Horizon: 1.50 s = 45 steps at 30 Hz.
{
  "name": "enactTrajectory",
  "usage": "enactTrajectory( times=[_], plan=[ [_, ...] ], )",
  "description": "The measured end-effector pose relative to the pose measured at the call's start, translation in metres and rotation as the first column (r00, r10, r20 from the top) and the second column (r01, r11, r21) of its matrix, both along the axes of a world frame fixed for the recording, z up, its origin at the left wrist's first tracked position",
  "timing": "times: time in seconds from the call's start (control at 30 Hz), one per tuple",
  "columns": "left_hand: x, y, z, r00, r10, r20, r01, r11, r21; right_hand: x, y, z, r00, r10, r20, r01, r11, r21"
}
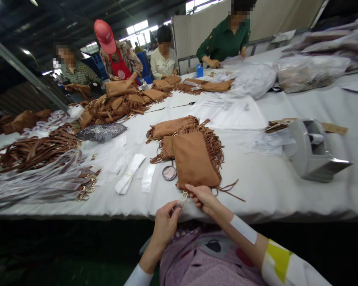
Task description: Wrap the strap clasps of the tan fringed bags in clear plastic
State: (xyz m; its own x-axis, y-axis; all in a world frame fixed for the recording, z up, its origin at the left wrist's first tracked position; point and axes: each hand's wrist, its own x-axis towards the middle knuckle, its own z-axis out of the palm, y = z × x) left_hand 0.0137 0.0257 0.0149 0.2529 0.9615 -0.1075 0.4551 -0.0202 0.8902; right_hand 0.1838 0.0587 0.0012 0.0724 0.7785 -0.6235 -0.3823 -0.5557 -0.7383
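A brown fringed bag (pixel 193 159) lies flat near the table's front edge, over other fringed bags (pixel 173 128). My right hand (pixel 202 197) grips its near edge, index finger on top and the other fingers curled below. My left hand (pixel 166 221) is closed on a strap end in clear plastic wrap (pixel 181 201). From that end a gold clasp (pixel 185 194) points at the bag's corner, close to my right fingertips. Whether the clasp touches the bag's ring I cannot tell. Beside the bag sits a small round tin (pixel 169 172) with something pale pink inside.
Brown straps (pixel 41 147) and plastic-wrapped straps (pixel 47 178) lie on the left, with white paper strips (pixel 129 174) nearer. A grey tape dispenser (pixel 313 151) stands right. Across the white table (pixel 256 190), several co-workers (pixel 226 39) handle bags and plastic around a bag pile (pixel 116 103).
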Motion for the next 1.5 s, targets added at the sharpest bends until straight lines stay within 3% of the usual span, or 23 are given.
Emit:
enactTrajectory(
  times=[0.07, 0.13, 0.23, 0.33, 0.5, 0.73, 0.93, 1.1, 1.23, 1.33, 1.5],
  plan=[
    [0.001, 0.0, 0.003, 1.0, -0.013, 0.01, 0.013, 1.0, 0.008, -0.002, 0.002, 0.0, 1.0, -0.017, 0.003, 0.017, 1.0, -0.008],
    [0.003, 0.0, 0.001, 0.997, -0.013, 0.081, 0.022, 0.994, -0.11, -0.004, 0.004, 0.001, 0.999, -0.036, -0.001, 0.036, 0.999, -0.01],
    [0.008, 0.003, -0.005, 0.974, 0.019, 0.227, 0.072, 0.92, -0.386, -0.004, 0.005, 0.002, 0.999, -0.046, -0.018, 0.046, 0.999, -0.009],
    [0.014, 0.007, -0.009, 0.939, 0.122, 0.321, 0.068, 0.851, -0.52, -0.003, 0.004, 0.002, 0.999, -0.045, -0.031, 0.045, 0.999, -0.006],
    [0.02, 0.018, -0.009, 0.865, 0.248, 0.435, 0.091, 0.777, -0.623, -0.001, 0.003, 0.0, 0.998, -0.051, -0.035, 0.051, 0.999, 0.011],
    [0.031, 0.037, -0.007, 0.831, 0.186, 0.525, 0.244, 0.726, -0.643, 0.0, 0.002, 0.001, 1.0, 0.007, -0.022, -0.005, 0.999, 0.054],
    [0.034, 0.046, -0.008, 0.915, 0.18, 0.362, 0.073, 0.807, -0.586, 0.012, -0.002, -0.003, 0.99, 0.021, 0.137, -0.039, 0.99, 0.136],
    [0.027, 0.046, -0.013, 0.936, 0.183, 0.301, 0.037, 0.799, -0.6, 0.023, -0.007, -0.008, 0.959, -0.05, 0.279, -0.001, 0.984, 0.179],
    [0.026, 0.047, -0.016, 0.941, 0.167, 0.294, 0.024, 0.834, -0.552, 0.016, -0.016, -0.005, 0.907, 0.08, 0.414, -0.159, 0.974, 0.16],
    [0.026, 0.046, -0.016, 0.932, 0.131, 0.339, 0.087, 0.825, -0.558, 0.007, -0.02, -0.003, 0.899, 0.226, 0.376, -0.291, 0.948, 0.125],
    [0.028, 0.041, -0.009, 0.933, 0.068, 0.354, 0.142, 0.834, -0.534, -0.002, -0.009, -0.005, 0.972, 0.104, 0.209, -0.129, 0.986, 0.11]
  ],
)
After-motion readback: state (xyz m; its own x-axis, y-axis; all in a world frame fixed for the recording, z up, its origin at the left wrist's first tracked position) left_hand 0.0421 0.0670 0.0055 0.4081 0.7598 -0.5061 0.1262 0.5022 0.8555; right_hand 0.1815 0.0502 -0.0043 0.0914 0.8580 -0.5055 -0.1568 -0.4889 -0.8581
